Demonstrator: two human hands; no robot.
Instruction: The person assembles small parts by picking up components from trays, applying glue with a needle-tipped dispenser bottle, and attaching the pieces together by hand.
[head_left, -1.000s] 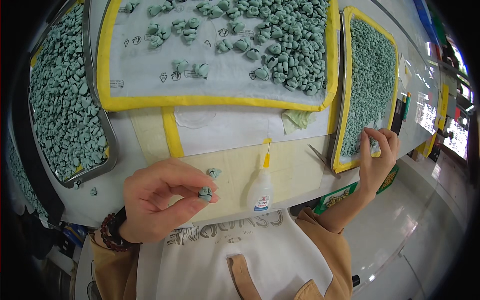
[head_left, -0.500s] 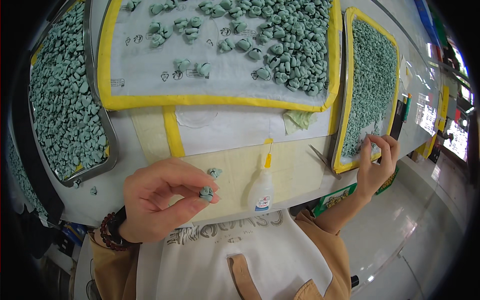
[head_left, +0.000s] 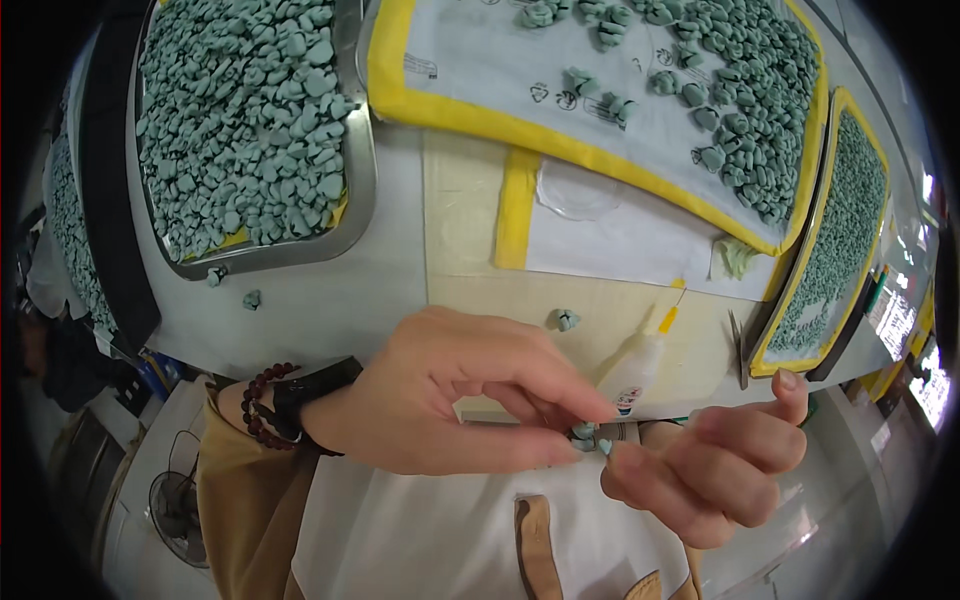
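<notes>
My left hand pinches a small grey-green moulded piece between thumb and fingertips, just over the apron at the table's front edge. Close against it, my right hand pinches a smaller grey-green bit with thumb and finger, its other fingers curled. The two pieces are almost touching; I cannot tell whether they are in contact. Behind my hands a white squeeze bottle with a yellow needle tip leans to the right. A loose grey-green piece lies on the cream mat beyond my left fingers.
A metal tray heaped with larger grey-green pieces stands at the left. Ahead is a yellow-edged tray with clustered pieces; another yellow-edged tray of tiny bits is at right. Tweezers lie beside it.
My right hand has left the right tray and come in to meet my left hand, now pinching a small bit. My left hand has shifted slightly lower, still holding its piece. The view has swung left.
</notes>
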